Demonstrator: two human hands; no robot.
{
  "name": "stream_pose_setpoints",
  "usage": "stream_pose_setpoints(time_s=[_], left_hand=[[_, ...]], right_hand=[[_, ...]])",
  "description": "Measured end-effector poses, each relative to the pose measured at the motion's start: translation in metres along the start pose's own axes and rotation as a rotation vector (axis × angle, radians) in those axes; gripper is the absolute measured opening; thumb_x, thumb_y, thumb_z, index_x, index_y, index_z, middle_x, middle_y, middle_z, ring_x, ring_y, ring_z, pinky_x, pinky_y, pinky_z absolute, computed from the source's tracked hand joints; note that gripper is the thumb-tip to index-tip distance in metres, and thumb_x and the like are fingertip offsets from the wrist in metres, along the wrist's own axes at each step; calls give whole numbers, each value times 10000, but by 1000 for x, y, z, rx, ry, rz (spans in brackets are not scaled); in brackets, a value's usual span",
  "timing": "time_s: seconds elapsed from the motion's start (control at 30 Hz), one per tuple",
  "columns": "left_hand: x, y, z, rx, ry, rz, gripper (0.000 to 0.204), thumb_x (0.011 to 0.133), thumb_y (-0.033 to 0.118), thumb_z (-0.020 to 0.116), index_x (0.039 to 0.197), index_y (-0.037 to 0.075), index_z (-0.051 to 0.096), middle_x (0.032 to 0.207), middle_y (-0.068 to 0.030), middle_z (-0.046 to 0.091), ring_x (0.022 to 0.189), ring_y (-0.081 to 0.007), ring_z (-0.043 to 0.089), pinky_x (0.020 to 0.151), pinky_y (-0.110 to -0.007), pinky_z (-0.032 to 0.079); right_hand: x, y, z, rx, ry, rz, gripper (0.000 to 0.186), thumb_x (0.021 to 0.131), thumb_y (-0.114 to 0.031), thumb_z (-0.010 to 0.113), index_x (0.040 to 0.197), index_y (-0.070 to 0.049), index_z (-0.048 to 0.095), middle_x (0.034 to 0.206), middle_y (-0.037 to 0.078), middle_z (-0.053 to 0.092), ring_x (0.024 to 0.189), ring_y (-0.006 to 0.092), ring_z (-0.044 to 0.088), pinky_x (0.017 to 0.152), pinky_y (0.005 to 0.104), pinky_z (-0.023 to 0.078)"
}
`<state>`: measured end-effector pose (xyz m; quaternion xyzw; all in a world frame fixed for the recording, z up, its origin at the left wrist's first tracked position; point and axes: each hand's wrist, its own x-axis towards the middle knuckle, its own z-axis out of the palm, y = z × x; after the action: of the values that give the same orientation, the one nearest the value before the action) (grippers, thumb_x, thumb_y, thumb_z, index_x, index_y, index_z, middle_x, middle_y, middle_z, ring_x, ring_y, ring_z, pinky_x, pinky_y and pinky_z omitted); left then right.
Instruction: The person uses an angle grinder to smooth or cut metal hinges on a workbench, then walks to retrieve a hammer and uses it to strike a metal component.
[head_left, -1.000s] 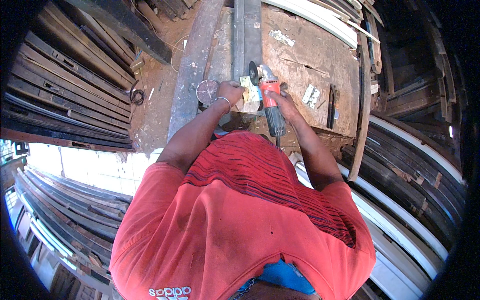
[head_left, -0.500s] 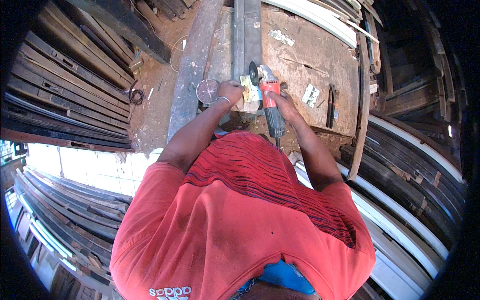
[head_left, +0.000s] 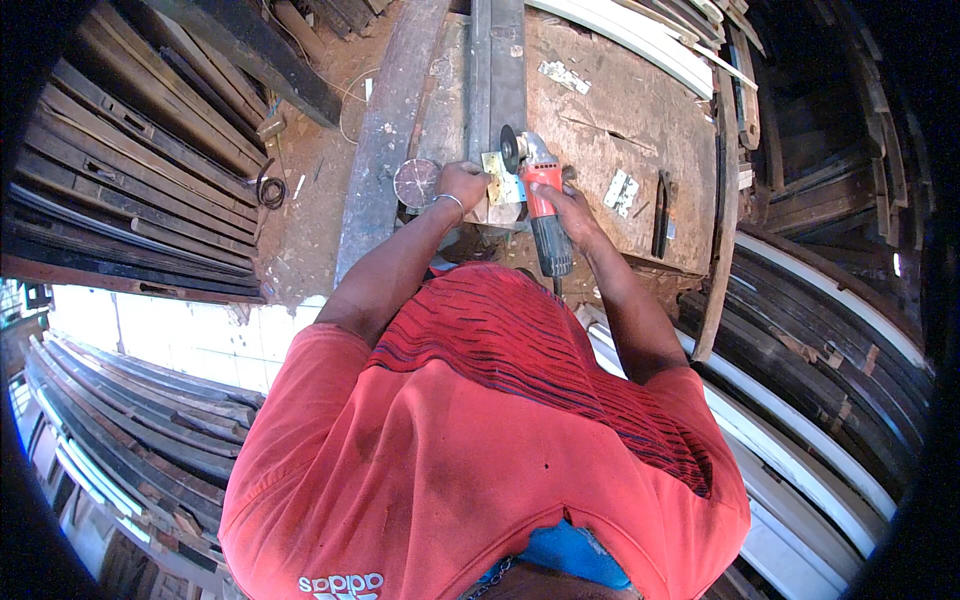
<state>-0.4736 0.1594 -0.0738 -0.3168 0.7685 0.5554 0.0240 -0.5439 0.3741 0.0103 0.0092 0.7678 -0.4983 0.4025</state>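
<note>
My right hand (head_left: pixel 567 207) is wrapped around the red and dark grey body of an angle grinder (head_left: pixel 551 228). The grinder's disc, at its far end, stands on edge beside a yellowish metal hinge (head_left: pixel 493 172); whether the two touch I cannot tell. Fingers of my left hand (head_left: pixel 463 183) are closed at the left edge of that hinge, which lies at the near end of a dark wooden beam (head_left: pixel 481 75). Just left of this hand is a round, reddish disc-like piece (head_left: pixel 416 183), lined across its face.
On the wooden bench top (head_left: pixel 570 125) lie a hinge (head_left: pixel 621 192), more pale metal hinge pieces (head_left: pixel 565 76) and a dark long-handled tool (head_left: pixel 661 213). Stacked boards (head_left: pixel 150 190) crowd the left side. White lengths (head_left: pixel 640 45) run along the back right.
</note>
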Motion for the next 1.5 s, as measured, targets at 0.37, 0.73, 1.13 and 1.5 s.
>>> stream_pose_setpoints(time_s=[0.37, 0.73, 1.13, 1.5], left_hand=[[7, -9, 6, 21, 1, 8, 261, 758, 313, 764, 922, 112, 785, 934, -134, 748, 873, -307, 724, 791, -390, 549], [6, -7, 7, 33, 21, 20, 268, 758, 310, 760, 930, 105, 782, 933, -136, 749, 878, -313, 726, 790, -395, 551], [9, -12, 2, -138, -105, -1, 265, 779, 249, 764, 931, 32, 766, 843, -134, 752, 732, -208, 713, 704, -338, 542], [15, -16, 5, 41, -11, 169, 271, 812, 240, 769, 904, -13, 733, 723, -98, 710, 611, -133, 649, 572, -307, 519]], right_hand=[[2, 1, 1, -1, 19, -10, 708, 784, -533, 737, 1186, 40, 630, 998, 145, 688, 809, 217, 681, 720, 360, 559], [2, 6, -1, 43, 3, 26, 709, 787, -537, 738, 1201, 30, 632, 1044, 146, 686, 875, 220, 682, 775, 371, 559], [-24, 32, -27, 150, 32, -57, 514, 853, -442, 712, 1154, -29, 656, 966, 81, 687, 803, 154, 656, 710, 318, 533], [-53, 46, -19, 113, -11, -41, 528, 811, -447, 773, 1128, -40, 659, 926, 43, 677, 787, 135, 633, 712, 301, 515]])
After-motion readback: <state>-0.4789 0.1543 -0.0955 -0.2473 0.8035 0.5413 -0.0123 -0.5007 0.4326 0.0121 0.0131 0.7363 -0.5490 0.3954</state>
